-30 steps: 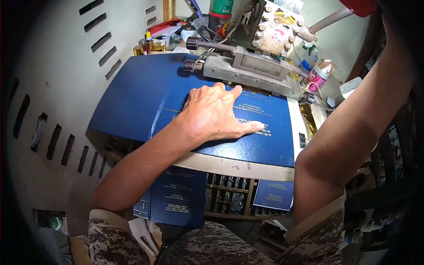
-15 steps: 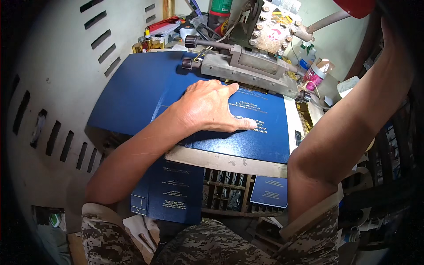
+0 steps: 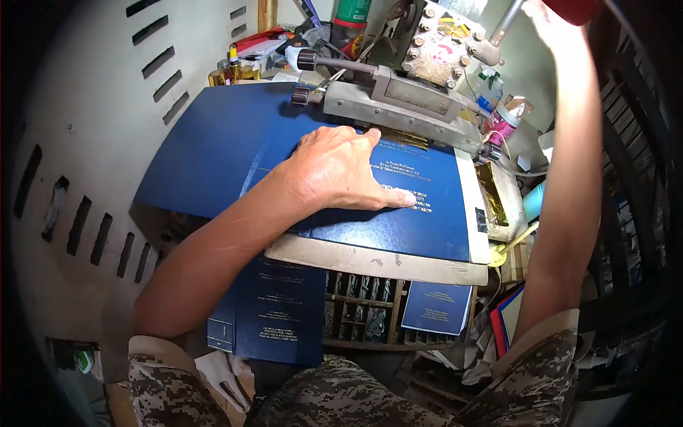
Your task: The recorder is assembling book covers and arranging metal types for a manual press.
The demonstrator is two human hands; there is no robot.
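My left hand (image 3: 341, 171) lies on a dark blue book cover (image 3: 384, 231), thumb and forefinger spread beside lines of gold lettering. The cover is opened flat on a pale board (image 3: 377, 262) beneath the metal head (image 3: 402, 110) of a hot-stamping press. A strip of gold foil (image 3: 405, 139) shows under the head's front edge. My right arm is raised at the right. At the top edge, my right hand (image 3: 558, 28) is brightly lit, close to the press's metal lever (image 3: 506, 25) and a red rounded thing (image 3: 575, 8); its fingers are mostly hidden.
Below the board hang another gold-lettered blue cover (image 3: 277, 313) and a compartmented type case (image 3: 361, 306) with a blue printed sheet (image 3: 435, 307). Small bottles (image 3: 233, 70) and a pink-labelled tub (image 3: 505, 121) stand behind. A slotted pale wall (image 3: 92, 142) bounds the left.
My right arm has swung inward and upward, bringing the hand into view. The lever now stands steeper. My left hand stays nearly still on the cover.
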